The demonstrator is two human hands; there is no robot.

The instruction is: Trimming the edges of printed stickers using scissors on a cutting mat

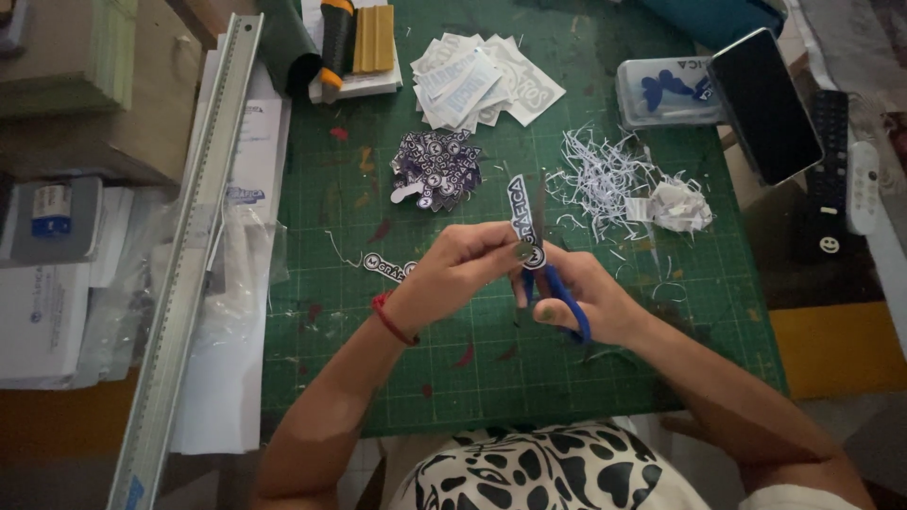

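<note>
Green cutting mat point(605, 359) covers the middle of the table, and both hands work just above its near half. The left hand point(453, 274) pinches a long dark sticker point(522, 215) with white edging between thumb and fingertips, holding it upright. The right hand point(581, 297) is closed through the blue handles of a pair of scissors point(559, 288), whose blades meet the sticker's lower end. A red band point(392, 319) circles the left wrist.

Just left of the hands, a cut sticker point(387, 265) lies flat on the mat. Farther away sits a heap of dark cut stickers point(439, 168), and beyond it a loose stack of white uncut sheets point(482, 80). To the right of the heap lie thin white paper trimmings point(595, 179) and a crumpled white scrap point(682, 206). A dark phone point(765, 104) leans at the far right against a clear plastic box point(661, 90). A long metal ruler point(194, 246) runs along the mat's left side.
</note>
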